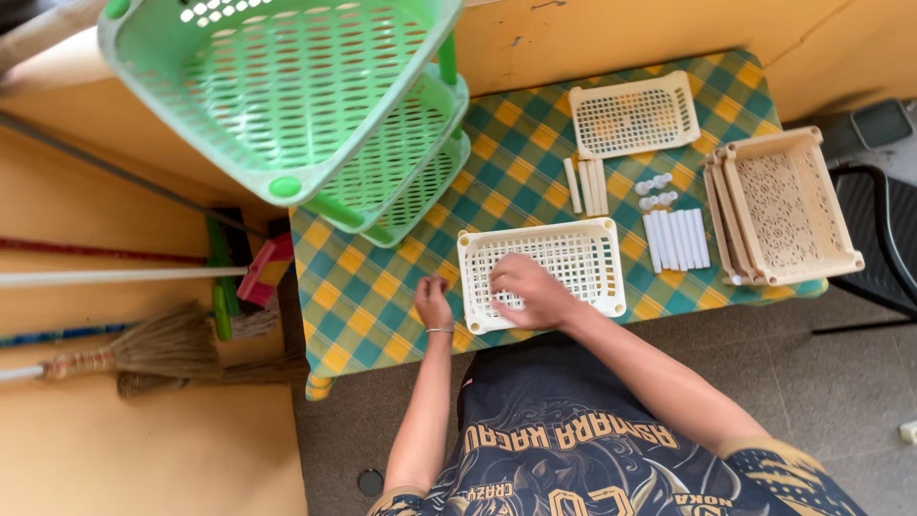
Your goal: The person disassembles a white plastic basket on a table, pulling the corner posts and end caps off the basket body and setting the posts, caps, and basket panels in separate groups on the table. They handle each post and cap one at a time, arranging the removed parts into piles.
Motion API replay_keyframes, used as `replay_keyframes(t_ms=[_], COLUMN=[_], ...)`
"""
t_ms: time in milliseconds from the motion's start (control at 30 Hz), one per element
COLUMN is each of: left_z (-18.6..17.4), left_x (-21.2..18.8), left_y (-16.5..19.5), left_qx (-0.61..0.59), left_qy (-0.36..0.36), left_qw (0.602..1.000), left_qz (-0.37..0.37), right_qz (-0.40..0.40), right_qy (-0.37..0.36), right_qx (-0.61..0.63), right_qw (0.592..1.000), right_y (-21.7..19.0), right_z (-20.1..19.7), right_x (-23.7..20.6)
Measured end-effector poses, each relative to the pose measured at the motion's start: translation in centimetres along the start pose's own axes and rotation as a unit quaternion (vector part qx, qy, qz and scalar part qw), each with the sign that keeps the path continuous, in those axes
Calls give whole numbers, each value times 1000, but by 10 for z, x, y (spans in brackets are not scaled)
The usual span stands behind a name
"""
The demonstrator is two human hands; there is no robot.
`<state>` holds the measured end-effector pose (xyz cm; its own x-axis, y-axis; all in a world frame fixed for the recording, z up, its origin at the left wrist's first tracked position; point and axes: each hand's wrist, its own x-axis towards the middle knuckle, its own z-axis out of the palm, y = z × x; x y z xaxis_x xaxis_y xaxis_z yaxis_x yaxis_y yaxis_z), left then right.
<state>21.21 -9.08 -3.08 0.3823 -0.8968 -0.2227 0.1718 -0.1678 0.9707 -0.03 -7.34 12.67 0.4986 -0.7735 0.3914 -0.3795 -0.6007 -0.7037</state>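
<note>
The right hand (535, 291) is lying palm-down inside the cream perforated tray (602, 277), its fingers (506, 272) curled loosely against the tray floor near the tray's left part; whether they are pinching anything cannot be told. The left hand (433, 304) is resting just left of this tray, fingers folded narrow on the checked cloth, apparently touching the tray's left rim, with a thin bangle (438, 331) circling the wrist.

The tray is sitting on the counter (382, 287), which is wearing a green-and-yellow checked cloth, at its near edge in front of the person. Beyond the tray, white short tubes (586, 185) are lying side by side; to the tray's right, a longer row of white tubes (676, 239) is lying, with small white caps (655, 191) clustered just beyond that row. A second cream perforated tray (633, 115) is lying farther beyond. Right of the tray, stacked cream lattice trays (783, 205) are overhanging the counter edge. Left of and above the tray, a green three-tier basket rack (315, 105) is standing. Well left of the tray, brooms (143, 349) are leaning by the wall.
</note>
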Motion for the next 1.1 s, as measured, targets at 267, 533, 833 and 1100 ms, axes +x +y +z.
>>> replay_keyframes(t_ms=[267,533,833,1100], left_z=[80,213,246,246], left_x=[-9,-116,-149,-152], left_y=[137,125,74,63], left_qx=[209,373,611,624], left_qy=[-221,-609,-625,-604], left_qw=[883,499,228,237], left_qz=[358,491,429,436], right_qz=[348,518,543,450], right_qy=[366,220,133,155], right_qx=[-5,61,24,20], right_qw=[863,824,829,879], right_y=[37,70,84,80], right_z=[-81,-27,-4,-7], right_x=[-161,-221,-209,-189])
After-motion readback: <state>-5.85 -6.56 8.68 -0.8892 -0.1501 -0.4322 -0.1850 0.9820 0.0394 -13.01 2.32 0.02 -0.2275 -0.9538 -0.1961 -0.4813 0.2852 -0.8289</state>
